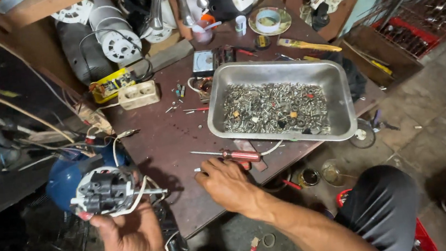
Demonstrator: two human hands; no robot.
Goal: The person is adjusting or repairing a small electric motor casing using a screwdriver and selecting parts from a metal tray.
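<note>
— What's the left hand (128,236) got?

— A small electric motor (107,190), grey and white with a dark block on its face, a thin shaft sticking out to the right and white wires looped around it. The fingers are wrapped around its underside, closed on it from below. It's held off the left edge of the workbench (165,141), in front of a blue housing (64,180) that the motor half covers.

— And the right hand (228,183)?

— Resting on the bench with the fingers curled down beside a red-handled screwdriver (233,154). The fingertips are hidden under the knuckles. It looks as if they touch a second red handle just below, but I cannot tell whether they pinch anything or simply lie there.

— What sits near it?

— A metal tray (338,86) full of screws, nuts and washers, just beyond the screwdriver. One tray corner overhangs the bench edge.

— Anything else hard to read?

— The back of the bench is cluttered: a beige socket block (138,94), a yellow part (109,85), a roll of tape (268,20). The dark left side is a tangle of cables, too dim to sort out. The person's knee (383,203) cuts off the floor below.
</note>
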